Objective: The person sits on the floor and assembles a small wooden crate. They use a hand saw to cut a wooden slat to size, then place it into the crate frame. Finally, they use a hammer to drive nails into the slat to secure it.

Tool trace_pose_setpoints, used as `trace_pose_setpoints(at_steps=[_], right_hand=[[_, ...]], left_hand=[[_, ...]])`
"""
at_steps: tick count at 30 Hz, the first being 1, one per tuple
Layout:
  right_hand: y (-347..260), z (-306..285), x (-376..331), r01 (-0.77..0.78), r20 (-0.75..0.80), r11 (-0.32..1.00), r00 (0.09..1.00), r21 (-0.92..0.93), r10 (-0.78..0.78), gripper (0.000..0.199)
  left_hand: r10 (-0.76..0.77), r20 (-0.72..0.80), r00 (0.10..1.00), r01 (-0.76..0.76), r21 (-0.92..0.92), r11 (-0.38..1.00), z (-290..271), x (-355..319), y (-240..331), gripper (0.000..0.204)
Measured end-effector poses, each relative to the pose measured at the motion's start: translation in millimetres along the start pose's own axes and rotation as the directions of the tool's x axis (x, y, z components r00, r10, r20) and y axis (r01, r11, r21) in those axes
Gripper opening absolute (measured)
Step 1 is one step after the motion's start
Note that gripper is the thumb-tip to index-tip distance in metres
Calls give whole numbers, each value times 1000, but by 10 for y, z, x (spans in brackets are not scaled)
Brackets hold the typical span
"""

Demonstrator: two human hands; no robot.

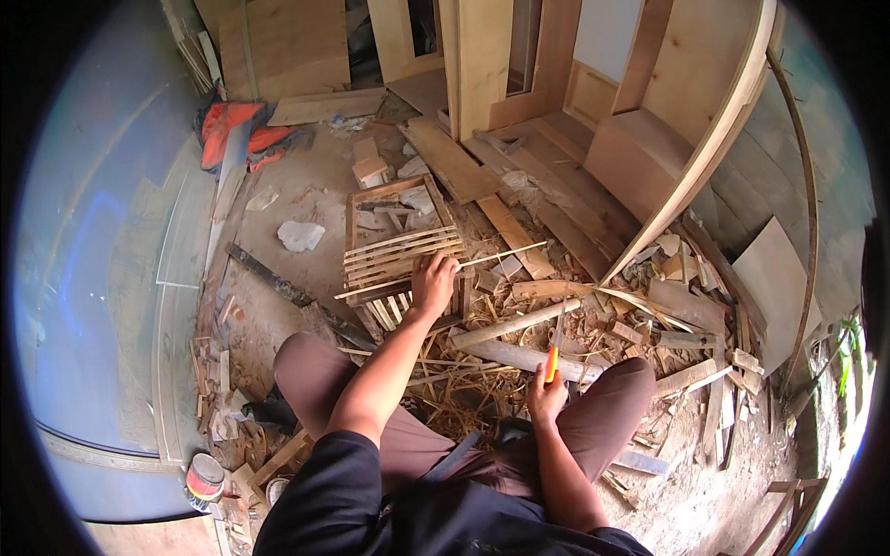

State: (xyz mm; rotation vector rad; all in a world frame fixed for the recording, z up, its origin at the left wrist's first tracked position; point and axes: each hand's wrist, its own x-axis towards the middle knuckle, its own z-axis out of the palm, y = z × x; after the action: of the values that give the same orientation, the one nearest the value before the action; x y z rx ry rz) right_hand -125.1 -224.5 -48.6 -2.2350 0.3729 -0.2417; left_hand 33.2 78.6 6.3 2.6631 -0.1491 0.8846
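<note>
Your left hand (433, 283), at the centre of the frame, is closed on a thin wooden strip (501, 256), which runs from left of centre up to the right; the strip crosses over the lower part of a slatted wooden frame (350, 222), though you cannot tell from here whether the two touch; your right hand (547, 397), right of centre and lower down, is clamped round the orange handle of a knife (553, 364), its blade pointing toward the top of the frame, apart from the strip; just beyond the knife a round wooden stick (510, 324) lies slanted over the scraps; curled shavings (473, 394) heap between your knees, at the lower centre; a white chunk (300, 236) sits on the floor (311, 190) left of the slatted frame; an orange cloth (227, 123) lies crumpled at the upper left; a tin (205, 478) stands at the lower left; tall wooden panels (485, 69) rise across the top, right of centre.
</note>
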Motion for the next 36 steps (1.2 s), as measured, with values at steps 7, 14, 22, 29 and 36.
trace_pose_setpoints(at_steps=[7, 14, 22, 29, 36], right_hand=[[102, 286, -99, 77, 403, 961, 914, -266, 39, 64], [488, 460, -150, 289, 757, 937, 652, -195, -44, 61], [-985, -883, 147, -278, 406, 424, 880, 862, -247, 61], [-1227, -1544, 206, -135, 257, 365, 915, 921, -310, 31], [-1259, -1631, 12, -195, 295, 454, 942, 870, -160, 19]], left_hand=[[-13, 76, 997, 32, -254, 967, -703, -49, 431, 10], [-60, 95, 994, 98, -466, 879, -1375, -275, 1168, 24], [131, 101, 986, -54, -555, 830, -1568, -279, 1548, 22], [230, 98, 968, -118, -632, 766, -1513, -315, 1930, 18], [300, 85, 950, -182, -632, 754, -1522, -321, 2045, 17]])
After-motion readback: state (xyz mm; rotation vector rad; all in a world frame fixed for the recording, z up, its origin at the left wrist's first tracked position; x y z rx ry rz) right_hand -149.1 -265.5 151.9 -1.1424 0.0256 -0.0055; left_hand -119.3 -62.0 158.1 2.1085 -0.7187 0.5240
